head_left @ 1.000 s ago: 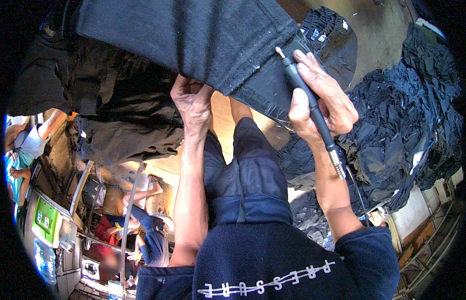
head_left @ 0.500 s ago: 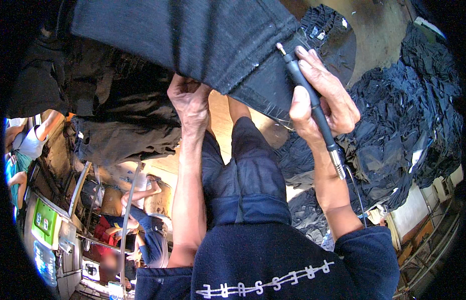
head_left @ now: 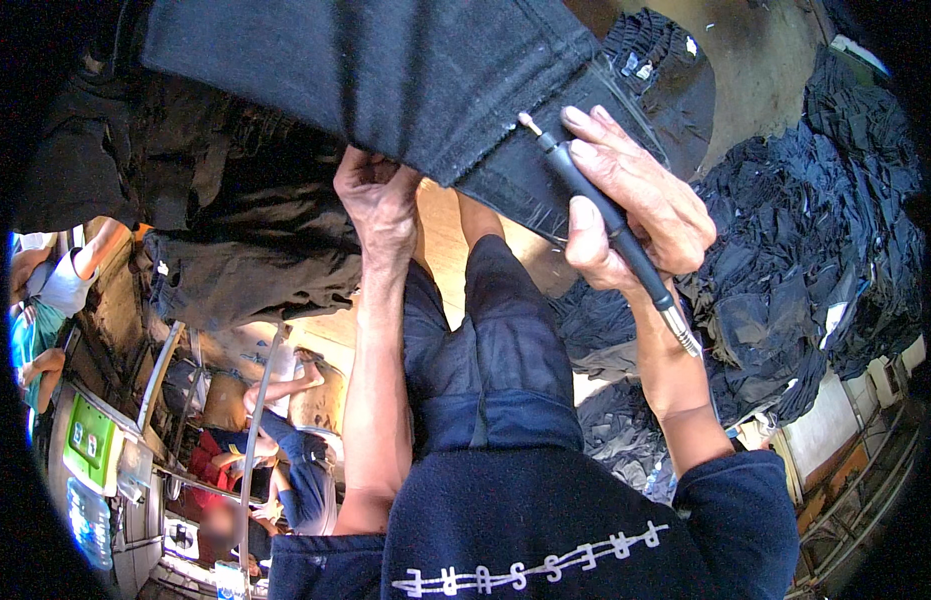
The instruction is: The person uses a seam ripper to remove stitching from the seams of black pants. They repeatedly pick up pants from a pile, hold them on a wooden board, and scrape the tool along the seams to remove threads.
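Observation:
Dark denim (head_left: pixel 385 70) stretches across the top of the view, with a ridged seam, a few pale worn spots and loose threads along its frayed edge. My left hand (head_left: pixel 380 205) is closed on the lower edge of this cloth, fingertips tucked under it. In my right hand (head_left: pixel 655 215) lies a slim black rotary tool (head_left: pixel 615 225), held like a pen, with a metal collar at its rear. Its small pinkish tip (head_left: pixel 526 118) is at the seam beside a pale spot; whether it touches the cloth I cannot tell.
A large heap of dark garments (head_left: pixel 785 220) lies to the right, and a bundle of dark cloth (head_left: pixel 655 55) sits behind the denim. More dark garments (head_left: pixel 255 270) hang at the left. Other people (head_left: pixel 295 470) sit at lower left, near a green container (head_left: pixel 90 445).
My right hand has shifted slightly left and down with the rotary tool, bringing its tip from the cloth's right edge to the seam. My left hand stays where it was.

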Motion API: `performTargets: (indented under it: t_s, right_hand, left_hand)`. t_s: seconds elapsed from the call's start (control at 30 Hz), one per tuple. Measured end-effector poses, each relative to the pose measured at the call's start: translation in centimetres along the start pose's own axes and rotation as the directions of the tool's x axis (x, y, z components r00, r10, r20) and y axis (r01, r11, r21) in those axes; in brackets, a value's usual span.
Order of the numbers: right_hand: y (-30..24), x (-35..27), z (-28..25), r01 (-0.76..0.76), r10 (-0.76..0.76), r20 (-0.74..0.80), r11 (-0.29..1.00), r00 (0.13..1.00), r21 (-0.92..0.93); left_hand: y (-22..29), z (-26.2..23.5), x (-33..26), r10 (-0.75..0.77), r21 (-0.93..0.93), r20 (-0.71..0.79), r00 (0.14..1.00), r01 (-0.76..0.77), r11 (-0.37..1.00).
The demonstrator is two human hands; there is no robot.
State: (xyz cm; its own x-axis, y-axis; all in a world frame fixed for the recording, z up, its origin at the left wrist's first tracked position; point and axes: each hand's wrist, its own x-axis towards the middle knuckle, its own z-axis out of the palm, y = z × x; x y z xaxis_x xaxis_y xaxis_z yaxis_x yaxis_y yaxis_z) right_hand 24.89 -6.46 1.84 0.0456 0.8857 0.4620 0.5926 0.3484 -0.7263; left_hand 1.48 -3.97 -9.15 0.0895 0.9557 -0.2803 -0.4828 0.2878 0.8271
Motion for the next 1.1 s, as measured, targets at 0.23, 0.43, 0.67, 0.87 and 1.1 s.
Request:
performTargets:
  t_s: [0.23,0.43,0.67,0.87,1.1]
  right_hand:
    - [0.3,-0.4,0.3,-0.03,0.03,-0.046,1.0,0.998,-0.002]
    - [-0.5,-0.1,0.3,-0.123,0.109,-0.163,0.989,0.981,-0.077]
    - [-0.1,2.0,-1.3,-0.477,0.583,-0.372,0.809,0.722,0.343]
    - [-3.4,6.8,0.8,-0.435,0.435,-0.352,0.897,0.829,0.084]
    - [-3.2,1.6,-3.0,-0.666,0.648,-0.403,0.737,0.647,0.116]
  left_hand:
    - [0.0,0.4,0.0,0.009,-0.023,-0.009,1.0,-0.009,1.0]
    - [0.9,0.2,-0.3,-0.072,0.175,-0.076,0.995,0.084,0.981]
    - [10.0,1.6,-2.8,-0.079,0.335,-0.116,0.99,0.114,0.935]
    - [21.8,1.5,2.1,0.211,0.778,-0.202,0.956,0.026,0.627]
    - [27.6,2.2,21.7,0.198,0.988,0.143,0.97,-0.128,-0.089]
